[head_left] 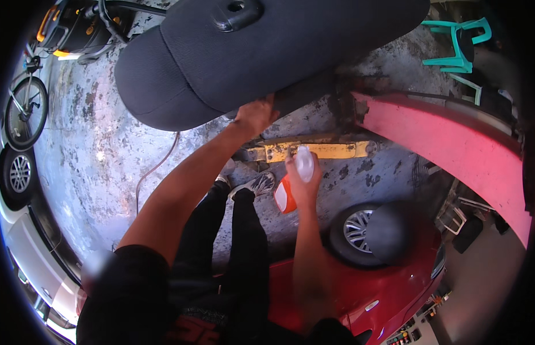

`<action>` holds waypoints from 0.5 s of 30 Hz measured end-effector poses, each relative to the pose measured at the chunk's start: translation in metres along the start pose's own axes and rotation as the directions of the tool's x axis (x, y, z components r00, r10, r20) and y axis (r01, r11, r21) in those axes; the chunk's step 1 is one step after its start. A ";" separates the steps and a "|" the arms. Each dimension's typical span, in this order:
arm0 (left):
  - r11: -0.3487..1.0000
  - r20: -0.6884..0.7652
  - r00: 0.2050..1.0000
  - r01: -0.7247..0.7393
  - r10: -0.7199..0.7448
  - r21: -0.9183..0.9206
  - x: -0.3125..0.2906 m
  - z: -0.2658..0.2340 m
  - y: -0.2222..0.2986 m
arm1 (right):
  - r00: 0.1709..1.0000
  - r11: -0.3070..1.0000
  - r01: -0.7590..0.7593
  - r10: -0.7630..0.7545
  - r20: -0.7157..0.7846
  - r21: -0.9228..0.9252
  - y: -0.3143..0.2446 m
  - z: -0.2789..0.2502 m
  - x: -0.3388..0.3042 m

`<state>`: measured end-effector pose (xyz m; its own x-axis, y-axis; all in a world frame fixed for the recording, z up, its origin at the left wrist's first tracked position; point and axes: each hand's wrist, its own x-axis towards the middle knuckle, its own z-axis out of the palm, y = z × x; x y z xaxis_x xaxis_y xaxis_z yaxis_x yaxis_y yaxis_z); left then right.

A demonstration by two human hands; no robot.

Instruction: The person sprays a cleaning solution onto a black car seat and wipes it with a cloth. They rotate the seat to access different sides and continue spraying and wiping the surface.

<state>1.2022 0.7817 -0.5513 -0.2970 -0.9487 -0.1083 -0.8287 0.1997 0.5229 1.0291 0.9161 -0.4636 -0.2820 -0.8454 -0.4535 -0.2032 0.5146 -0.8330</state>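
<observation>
Left hand (257, 118) touched a black fabric seat (221, 63) at its near edge, couldn't tell its grip tbh; right hand (306, 175) was wrapped round an orange plastic spray bottle (288, 192).

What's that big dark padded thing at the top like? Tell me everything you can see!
The padded thing looks like dark grey, finely textured cloth over something soft. Its left end is rounded, with a seam crossing near it. A black, plastic-looking fitting with a dark hole sits on it. It slants across the top of the picture, right end higher, and the picture's edge cuts part off. The left grip touches its lower edge. I can't see what it rests on.
</observation>
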 end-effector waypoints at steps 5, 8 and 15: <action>0.984 0.354 0.935 -0.084 0.024 0.156 0.041 0.028 0.033 | 0.994 0.997 0.050 -0.055 -0.096 -0.051 0.004 -0.004 -0.033; 0.983 0.423 0.893 -0.183 0.155 0.027 0.016 -0.011 0.101 | 0.961 0.992 0.044 -0.011 -0.275 0.115 -0.013 -0.020 -0.035; 0.997 0.461 0.887 -0.003 0.036 -0.071 -0.075 0.054 0.116 | 0.990 0.998 0.061 -0.061 -0.126 -0.003 -0.090 -0.044 -0.028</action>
<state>1.1029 0.8893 -0.5285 -0.5116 -0.7215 -0.4667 -0.7919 0.1851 0.5819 1.0142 0.8997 -0.3618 -0.3850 -0.8504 -0.3585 -0.2230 0.4627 -0.8580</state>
